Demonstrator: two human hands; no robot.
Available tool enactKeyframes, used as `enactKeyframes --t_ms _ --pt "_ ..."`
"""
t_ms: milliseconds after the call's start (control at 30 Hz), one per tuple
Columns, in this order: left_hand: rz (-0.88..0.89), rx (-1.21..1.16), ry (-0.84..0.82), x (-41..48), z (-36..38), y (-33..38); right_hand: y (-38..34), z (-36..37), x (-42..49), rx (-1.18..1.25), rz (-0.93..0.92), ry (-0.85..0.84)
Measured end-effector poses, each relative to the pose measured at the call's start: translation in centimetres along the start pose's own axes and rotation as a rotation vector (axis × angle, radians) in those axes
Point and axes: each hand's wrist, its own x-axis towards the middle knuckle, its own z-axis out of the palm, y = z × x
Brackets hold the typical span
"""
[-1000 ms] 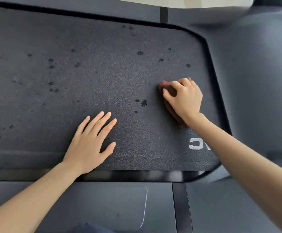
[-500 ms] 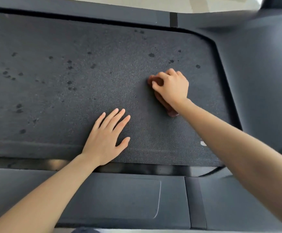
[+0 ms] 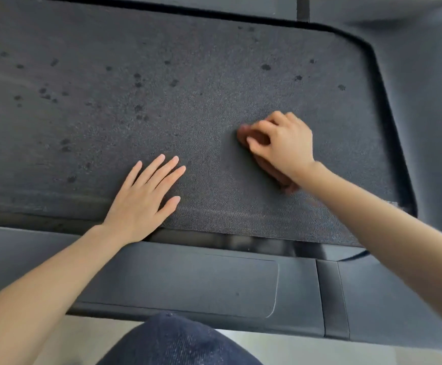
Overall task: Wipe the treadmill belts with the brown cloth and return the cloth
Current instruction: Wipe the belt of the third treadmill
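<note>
Head view: mid-wipe, judged well short of done. Dark spots (image 3: 138, 80) scattered across treadmill belt (image 3: 214, 101) toward its left and far side; cleaner around belt's right-centre. Cloth return pending. Right grip (image 3: 280, 146) curled tight on brown cloth (image 3: 270, 171), pressing it to belt right of centre. Left grip (image 3: 146, 201) flat, fingers straight, resting on belt's near edge.
</note>
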Motion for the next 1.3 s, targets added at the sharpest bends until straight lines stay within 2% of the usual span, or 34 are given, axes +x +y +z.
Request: enactKeyframes --t_ms 133,200,267,400,467,500,567,633,700,767,833,1000,1133,1200,1300 --pt "0.004 -0.009 0.028 0.2 0.2 -0.3 -0.8 1.2 3.8 -0.063 0.229 -0.035" --pt "0.004 -0.013 0.032 0.2 0.3 -0.3 -2.6 0.9 2.0 -0.041 0.224 -0.027" --pt "0.0 -0.005 0.033 0.1 0.5 -0.3 -4.7 -0.2 -1.8 0.045 0.104 0.013" --pt "0.002 0.024 0.022 0.2 0.6 -0.5 -5.9 -1.3 -7.1 0.164 -0.328 0.022" --pt "0.002 0.029 0.014 0.2 0.6 -0.5 -4.3 -1.0 -5.1 0.119 -0.366 0.007" --pt "0.0 0.028 0.007 0.2 0.5 -0.5 -3.3 -0.7 -3.3 0.07 -0.297 0.009" --pt "-0.001 0.021 0.005 0.2 0.5 -0.5 -1.0 0.5 1.4 -0.026 -0.026 0.044" --pt "-0.001 0.02 -0.004 0.2 0.6 -0.5 0.6 1.8 5.2 -0.08 0.219 0.002" --pt "0.0 0.012 -0.003 0.3 0.7 -0.5 0.2 2.9 6.7 -0.105 0.321 0.006" --pt "0.005 -0.001 0.004 0.4 0.8 -0.6 -1.3 2.8 6.4 -0.078 0.344 0.038" --pt "0.006 -0.003 0.011 0.3 0.8 -0.6 -3.4 2.0 4.3 -0.007 0.249 0.05" --pt "-0.006 0.001 0.017 0.0 0.5 -0.4 -10.9 0.2 -4.2 0.167 -0.144 0.078" --pt "-0.085 0.028 0.021 -2.0 -0.5 -4.7 -10.2 0.3 -3.0 0.215 -0.31 0.033" --pt "-0.101 0.075 -0.01 -3.0 -1.0 -8.1 -9.1 1.1 0.7 0.187 -0.317 0.017" --pt "-0.119 0.061 -0.052 -3.3 -1.1 -9.8 -8.9 3.3 7.3 0.078 -0.091 0.003"
